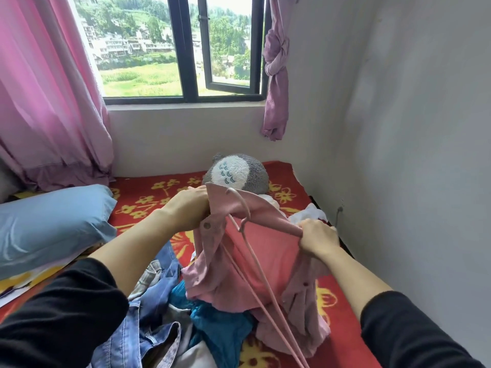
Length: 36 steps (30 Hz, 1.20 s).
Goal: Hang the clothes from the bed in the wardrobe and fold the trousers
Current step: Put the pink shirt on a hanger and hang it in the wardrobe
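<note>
Both hands work a pink shirt (265, 251) onto a pink hanger (245, 201) at the centre of the frame, above a bed (292, 176) spread with a red blanket patterned in yellow flowers. Our left hand (191, 205), just left of centre, has its fingers curled tight round one side of the shirt's collar. Our right hand (317, 240), right of centre, pinches the other shoulder of the shirt where an arm of the hanger runs into the cloth. The hanger's hook stands up between the two hands at the neck opening, and its thin rods slant down across the open front toward the bottom edge of the frame. The shirt hangs unbuttoned, its hem touching the heap of clothes below.

That heap fills the lower centre: blue jeans (156, 296) to the left and a teal garment (220, 322) in the middle. A white garment (308, 213) lies just behind our right hand. A grey and white plush toy (236, 172) sits behind the shirt, and a blue pillow (50, 221) rests at the left. A window (186, 49) with pink curtains (47, 102) spans the top of the frame.
</note>
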Tool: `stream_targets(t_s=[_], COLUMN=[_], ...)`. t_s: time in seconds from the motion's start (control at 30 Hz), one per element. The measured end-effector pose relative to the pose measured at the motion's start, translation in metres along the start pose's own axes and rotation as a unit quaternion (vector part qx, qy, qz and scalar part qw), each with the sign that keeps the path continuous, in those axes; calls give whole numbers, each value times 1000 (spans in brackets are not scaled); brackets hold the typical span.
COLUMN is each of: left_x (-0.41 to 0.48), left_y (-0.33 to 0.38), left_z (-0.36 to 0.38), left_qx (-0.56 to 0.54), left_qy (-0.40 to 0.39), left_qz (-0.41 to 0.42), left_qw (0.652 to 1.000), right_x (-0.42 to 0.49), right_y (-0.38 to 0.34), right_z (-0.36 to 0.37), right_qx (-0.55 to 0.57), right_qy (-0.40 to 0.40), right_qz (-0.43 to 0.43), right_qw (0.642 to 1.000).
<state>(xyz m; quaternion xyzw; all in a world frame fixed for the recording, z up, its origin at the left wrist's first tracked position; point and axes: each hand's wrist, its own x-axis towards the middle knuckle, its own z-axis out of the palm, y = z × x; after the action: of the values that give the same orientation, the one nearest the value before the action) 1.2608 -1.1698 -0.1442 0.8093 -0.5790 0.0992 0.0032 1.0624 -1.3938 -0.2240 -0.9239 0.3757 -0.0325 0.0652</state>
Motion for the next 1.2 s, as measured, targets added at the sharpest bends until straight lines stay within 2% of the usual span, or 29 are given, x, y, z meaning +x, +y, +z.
stream_targets(t_s=[0.2, 0.3, 0.4, 0.47, 0.53, 0.6, 0.77, 0.83, 0.9, 0.93, 1.0, 1.03, 1.07, 1.13, 1.2], left_x=[1, -1, -2, -1, 1, 3, 8, 12, 16, 17, 20, 22, 25, 30, 36], left_y=[-6, -11, -9, -3, 4, 12, 29, 35, 38, 37, 29, 24, 20, 12, 6], left_z=[14, 19, 22, 23, 27, 31, 45, 49, 52, 51, 46, 41, 35, 20, 2], left_qx=[13, -14, -40, -36, -19, 2, -11, -48, -86, -100, -125, -135, -143, -156, -170], left_qy=[11, 4, 18, 19, 23, 21, 6, 10, 25, 35, 62, 79, 97, 140, 191], left_qz=[-8, -51, -95, -125, -144, -154, -218, -241, -248, -250, -253, -254, -253, -247, -232], left_qw=[1000, 999, 995, 991, 989, 988, 976, 969, 964, 962, 957, 954, 952, 946, 938], right_x=[4, 2, 0, 2, 8, 13, 11, 3, -7, -10, -14, -12, -6, 7, 23], right_y=[33, 53, 65, 68, 70, 70, 37, 11, -10, -15, -17, -15, -12, -7, -7], right_z=[7, 10, 14, 16, 17, 17, -3, -11, -19, -23, -30, -32, -34, -43, -56], right_qx=[58, 49, 87, 155, 283, 362, 362, 463, 598, 631, 641, 629, 594, 438, 278], right_qy=[41, 38, 62, 84, 93, 81, 52, 38, -73, -132, -180, -149, -73, 118, 204], right_qz=[69, 98, 96, 127, 187, 224, 185, 142, 55, 15, -28, -42, -39, 3, 5], right_qw=[995, 993, 990, 976, 936, 901, 912, 874, 796, 764, 746, 762, 800, 891, 939])
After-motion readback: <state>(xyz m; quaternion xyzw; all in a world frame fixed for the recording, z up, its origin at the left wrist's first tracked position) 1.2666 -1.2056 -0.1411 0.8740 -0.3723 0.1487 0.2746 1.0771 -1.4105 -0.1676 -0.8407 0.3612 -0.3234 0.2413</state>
